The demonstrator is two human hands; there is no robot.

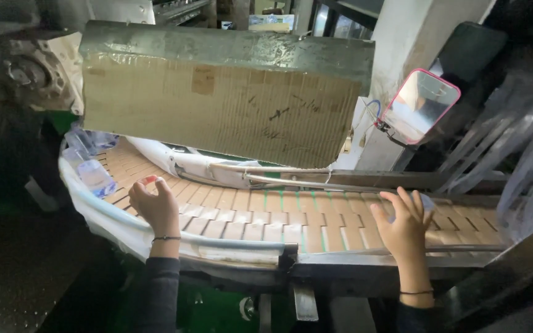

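Curving past me, the tan slat conveyor [242,222] carries clear plastic bottles [94,176] at its far left bend, not yet level with my hands. My left hand [155,206] curls around a small red-topped item [150,180], though I cannot tell how firmly. My right hand [405,225] lies open, fingers spread over a clear bottle [427,202] near the strip curtain [525,166].

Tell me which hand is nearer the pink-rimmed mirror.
Right. The right hand lies on the conveyor below the pink-rimmed mirror; the left hand is far off to its left.
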